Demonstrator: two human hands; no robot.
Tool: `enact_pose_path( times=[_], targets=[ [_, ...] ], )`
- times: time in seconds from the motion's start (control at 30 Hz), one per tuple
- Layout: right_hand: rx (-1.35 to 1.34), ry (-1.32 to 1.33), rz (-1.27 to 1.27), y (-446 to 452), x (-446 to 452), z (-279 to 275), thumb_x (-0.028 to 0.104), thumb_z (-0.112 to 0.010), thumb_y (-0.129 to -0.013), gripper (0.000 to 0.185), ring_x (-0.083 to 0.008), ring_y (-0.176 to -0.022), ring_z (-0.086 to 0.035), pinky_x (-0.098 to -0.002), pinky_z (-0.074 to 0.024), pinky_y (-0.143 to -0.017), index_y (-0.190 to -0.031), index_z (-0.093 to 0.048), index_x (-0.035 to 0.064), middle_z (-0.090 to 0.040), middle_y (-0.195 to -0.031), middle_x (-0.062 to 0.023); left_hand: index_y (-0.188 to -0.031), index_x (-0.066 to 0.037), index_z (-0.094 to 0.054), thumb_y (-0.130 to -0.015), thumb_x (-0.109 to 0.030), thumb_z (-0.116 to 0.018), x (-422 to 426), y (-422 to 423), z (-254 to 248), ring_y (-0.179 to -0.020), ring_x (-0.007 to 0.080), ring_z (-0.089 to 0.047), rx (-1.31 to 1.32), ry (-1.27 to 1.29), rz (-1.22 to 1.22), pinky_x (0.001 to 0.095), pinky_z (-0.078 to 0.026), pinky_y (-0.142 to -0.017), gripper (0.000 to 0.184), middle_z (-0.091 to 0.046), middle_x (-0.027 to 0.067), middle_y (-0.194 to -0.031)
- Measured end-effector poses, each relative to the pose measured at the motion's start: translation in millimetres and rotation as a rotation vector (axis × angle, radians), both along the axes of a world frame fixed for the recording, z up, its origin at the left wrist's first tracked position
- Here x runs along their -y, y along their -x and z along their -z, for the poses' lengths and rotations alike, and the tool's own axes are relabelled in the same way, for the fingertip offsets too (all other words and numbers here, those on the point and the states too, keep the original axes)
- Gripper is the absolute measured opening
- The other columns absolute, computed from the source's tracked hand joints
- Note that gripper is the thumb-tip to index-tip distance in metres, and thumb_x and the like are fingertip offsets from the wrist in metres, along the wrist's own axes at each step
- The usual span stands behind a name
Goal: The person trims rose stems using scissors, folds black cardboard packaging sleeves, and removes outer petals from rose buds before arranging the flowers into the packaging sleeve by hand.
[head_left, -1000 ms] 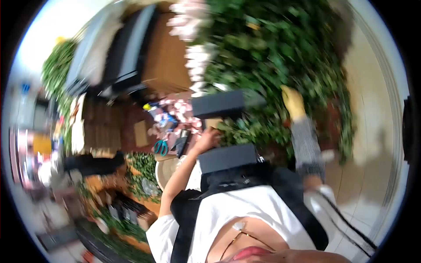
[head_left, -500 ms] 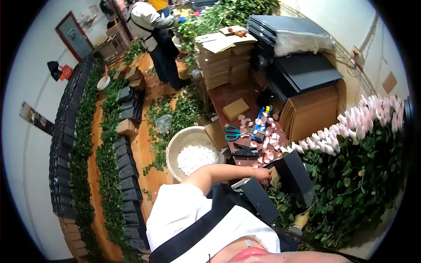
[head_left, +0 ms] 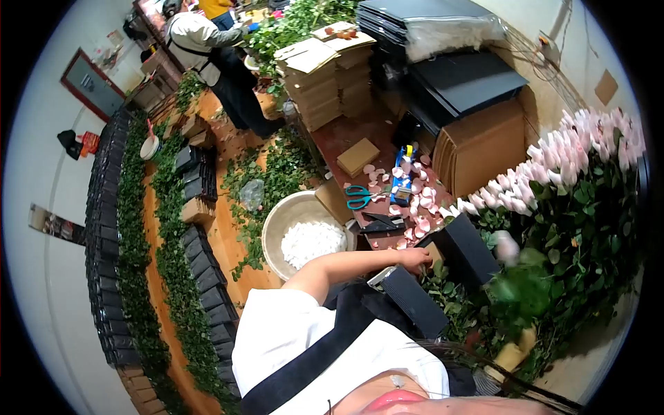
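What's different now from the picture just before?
The gloved right hand moved right, and a blurry pink rose now shows above it, seemingly picked up. The left hand stayed near the black boxes, and the scissors still lie on the table.

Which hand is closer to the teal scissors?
Left. In the picture, the left hand is below the scissors and to their right; the gloved right hand is farther that way.

Before me, the reddish-brown bench point(head_left: 330, 143) carries cardboard stacks point(head_left: 311, 93), a small tan block point(head_left: 358, 157), teal-handled scissors point(head_left: 357, 199), a blue-and-yellow object point(head_left: 400, 187), a black object point(head_left: 382, 224) and scattered pink petals point(head_left: 422, 225).
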State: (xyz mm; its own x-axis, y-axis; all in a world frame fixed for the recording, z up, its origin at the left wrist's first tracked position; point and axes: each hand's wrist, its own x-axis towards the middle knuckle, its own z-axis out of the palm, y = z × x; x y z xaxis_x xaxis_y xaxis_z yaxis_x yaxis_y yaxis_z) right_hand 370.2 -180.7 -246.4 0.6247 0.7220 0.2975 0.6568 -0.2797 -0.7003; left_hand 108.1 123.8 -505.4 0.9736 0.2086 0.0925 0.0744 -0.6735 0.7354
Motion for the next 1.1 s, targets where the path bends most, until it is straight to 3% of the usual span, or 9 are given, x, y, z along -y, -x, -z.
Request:
enact_pose_path(
  times=[0.1,0.3,0.5,0.67,0.77,0.87,0.97,1.07,1.1],
  targets=[
    [0.431,0.281,-0.175,41.0,-19.3,41.2,-0.015,-0.054,-0.076,0.047,-0.024,-0.075,-0.058,-0.0359,-0.0508,-0.076,-0.112,-0.073,0.0076,-0.066,-0.093,-0.014,-0.105,-0.01,-0.067,-0.069,-0.028,-0.076,-1.9,-0.9,-2.4,-0.1,0.038,-0.061,-0.022,0.041,0.07,0.0474,-0.05,-0.085,0.041,-0.062,0.0161,-0.103],
    [0.019,0.469,0.021,42.4,24.4,245.1,-0.007,-0.061,-0.073,0.044,-0.0394,-0.091,-0.064,-0.0436,-0.0512,-0.08,-0.113,-0.071,0.007,-0.069,-0.097,-0.0205,-0.1,-0.011,-0.072,-0.075,-0.033,-0.071,-0.4,6.5,-28.4,-0.104,0.0326,-0.061,-0.069,-0.037,0.135,0.0465,-0.05,-0.085,0.034,-0.061,0.0126,-0.114],
    [0.032,0.762,0.007,62.3,-10.8,173.1,-0.009,-0.061,-0.084,0.04,-0.037,-0.111,-0.063,-0.0439,-0.0534,-0.094,-0.12,-0.069,0.0074,-0.065,-0.121,-0.0215,-0.101,-0.017,-0.074,-0.072,-0.041,-0.075,-2.5,4.8,-62.2,-0.114,0.0297,-0.05,0.07,-0.651,0.198,0.0453,-0.04,-0.094,0.038,-0.053,0.0126,-0.124],
    [0.164,0.582,0.015,62.6,8.4,198.2,-0.007,-0.062,-0.077,0.039,-0.0352,-0.097,-0.065,-0.0422,-0.0515,-0.087,-0.113,-0.071,0.0058,-0.07,-0.102,-0.0178,-0.102,-0.019,-0.075,-0.073,-0.045,-0.075,-1.7,7.1,-60.4,-0.116,0.03,-0.049,-0.034,-0.631,0.13,0.0461,-0.04,-0.094,0.04,-0.052,0.0128,-0.13],
    [-0.589,0.328,0.211,75.1,7.9,186.1,0.0,-0.059,-0.09,0.031,-0.0333,-0.094,-0.064,-0.0433,-0.0506,-0.086,-0.119,-0.067,0.0008,-0.068,-0.11,-0.019,-0.101,-0.018,-0.076,-0.074,-0.045,-0.074,-1.1,5.2,-54.0,-0.117,0.0313,-0.048,-0.151,-0.501,0.13,0.0472,-0.041,-0.093,0.038,-0.051,0.0125,-0.131],
    [-0.763,0.171,0.332,69.0,11.1,209.6,-0.002,-0.056,-0.089,0.034,-0.0321,-0.093,-0.063,-0.0436,-0.0491,-0.089,-0.122,-0.064,0.0001,-0.068,-0.108,-0.0182,-0.098,-0.014,-0.076,-0.074,-0.043,-0.075,-1.1,2.5,-55.9,-0.115,0.0331,-0.049,-0.196,-0.429,0.114,0.0472,-0.045,-0.09,0.037,-0.051,0.0133,-0.132],
    [0.13,0.456,-0.058,70.8,26.2,202.8,-0.005,-0.056,-0.085,0.041,-0.0357,-0.103,-0.062,-0.0447,-0.0487,-0.093,-0.124,-0.064,0.0039,-0.066,-0.112,-0.0203,-0.093,-0.008,-0.075,-0.074,-0.04,-0.075,-0.9,4.9,-42.4,-0.111,0.0358,-0.052,-0.177,-0.475,0.107,0.048,-0.049,-0.088,0.037,-0.051,0.0182,-0.131],
    [0.047,0.438,-0.012,75.8,15.2,203.4,-0.005,-0.052,-0.085,0.043,-0.0374,-0.101,-0.061,-0.0446,-0.0484,-0.093,-0.123,-0.065,0.0083,-0.065,-0.111,-0.0201,-0.1,-0.002,-0.07,-0.083,-0.038,-0.069,-0.6,4.2,-75.3,-0.102,0.0342,-0.056,-0.461,-0.465,0.146,0.047,-0.049,-0.084,0.04,-0.057,0.0203,-0.111],
    [0.246,0.541,0.101,92.7,1.0,175.1,0.001,-0.053,-0.086,0.04,-0.0378,-0.095,-0.061,-0.0444,-0.0484,-0.093,-0.123,-0.066,0.0097,-0.065,-0.108,-0.0187,-0.096,-0.004,-0.07,-0.081,-0.037,-0.071,-11.6,10.0,-12.8,-0.092,0.0348,-0.056,-0.141,-0.607,0.161,0.0481,-0.048,-0.076,0.037,-0.056,0.0203,-0.102]
  ],
)
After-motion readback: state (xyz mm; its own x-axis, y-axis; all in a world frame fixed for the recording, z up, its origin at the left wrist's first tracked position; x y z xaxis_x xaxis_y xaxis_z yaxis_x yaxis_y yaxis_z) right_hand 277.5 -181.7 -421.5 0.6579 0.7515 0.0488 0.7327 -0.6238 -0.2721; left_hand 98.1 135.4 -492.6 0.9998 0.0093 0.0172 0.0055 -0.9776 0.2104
